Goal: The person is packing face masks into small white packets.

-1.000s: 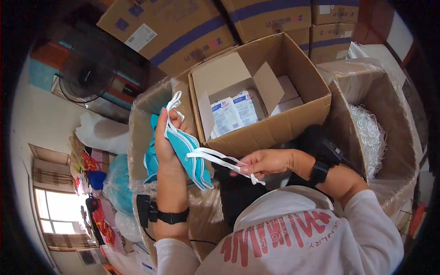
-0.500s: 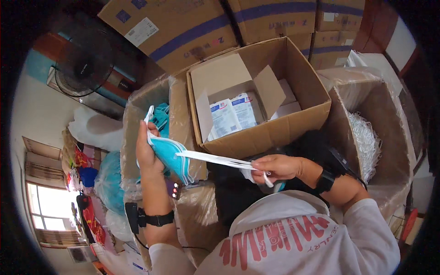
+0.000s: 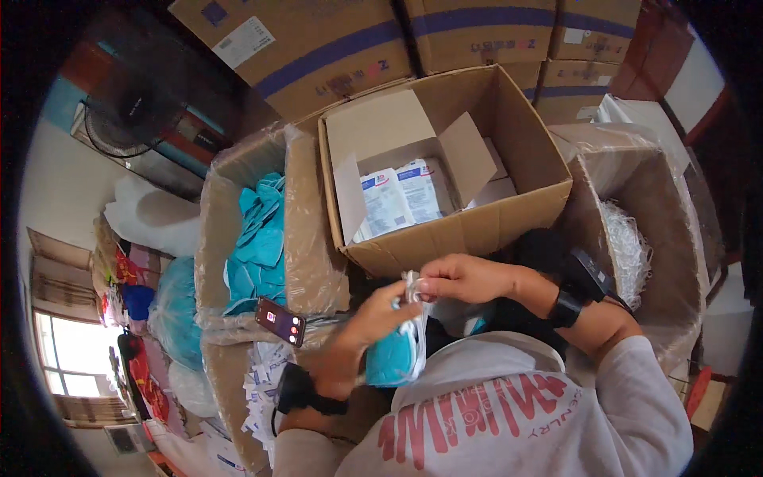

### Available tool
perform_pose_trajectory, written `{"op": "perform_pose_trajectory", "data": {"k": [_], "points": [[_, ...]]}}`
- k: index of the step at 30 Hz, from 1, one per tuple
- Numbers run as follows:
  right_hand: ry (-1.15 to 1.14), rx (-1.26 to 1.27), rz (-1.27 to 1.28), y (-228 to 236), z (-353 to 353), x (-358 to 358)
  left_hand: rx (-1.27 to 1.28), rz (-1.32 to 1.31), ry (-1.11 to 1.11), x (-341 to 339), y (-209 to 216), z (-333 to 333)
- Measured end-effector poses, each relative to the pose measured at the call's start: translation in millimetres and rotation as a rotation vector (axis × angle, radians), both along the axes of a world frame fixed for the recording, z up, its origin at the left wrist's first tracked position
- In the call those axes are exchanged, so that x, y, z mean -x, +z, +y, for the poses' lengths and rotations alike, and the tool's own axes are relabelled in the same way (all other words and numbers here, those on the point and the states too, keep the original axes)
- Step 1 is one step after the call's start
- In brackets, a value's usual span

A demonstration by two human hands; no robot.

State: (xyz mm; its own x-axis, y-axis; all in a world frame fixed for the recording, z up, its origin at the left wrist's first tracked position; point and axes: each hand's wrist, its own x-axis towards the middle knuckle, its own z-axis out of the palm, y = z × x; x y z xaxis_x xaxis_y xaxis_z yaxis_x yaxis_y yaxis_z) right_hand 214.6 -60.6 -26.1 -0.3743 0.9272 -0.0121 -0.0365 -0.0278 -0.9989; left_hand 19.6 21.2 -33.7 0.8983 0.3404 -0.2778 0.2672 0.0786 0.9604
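Observation:
Close to my chest, my left hand [image 3: 380,315] grips a small stack of teal face masks [image 3: 388,359] with white edges. White straps [image 3: 412,288] gather at the top of the stack, where my right hand [image 3: 465,278] pinches them, thumb against fingers. Both hands meet at these straps, just below the large open carton [image 3: 461,230]. More teal masks [image 3: 258,246] lie loose in the plastic-lined box [image 3: 310,238] at the left.
A smaller white box [image 3: 373,119] with printed packets [image 3: 401,197] sits inside the carton. White straps [image 3: 626,246] fill part of the right-hand box [image 3: 675,230]. A phone [image 3: 280,321] rests near paper slips [image 3: 265,381]. Sealed cartons [image 3: 477,24] stand behind.
My left hand has come down and right, bringing the masks to my right hand. The straps, stretched taut between my hands before, are now bunched together. The left box's masks and the phone show more fully.

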Motion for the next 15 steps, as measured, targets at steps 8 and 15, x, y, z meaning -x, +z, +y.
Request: {"op": "perform_pose_trajectory", "data": {"k": [8, 15], "points": [[-0.070, -0.083, -0.380, 1.9, -13.9, -6.3, 0.231, 0.263, 0.058, 1.8, -0.5, -12.5], [-0.143, -0.071, -0.365, -15.2, -31.1, 30.3, -0.167, 0.067, 0.296, 20.4, -9.1, -24.6]]}}
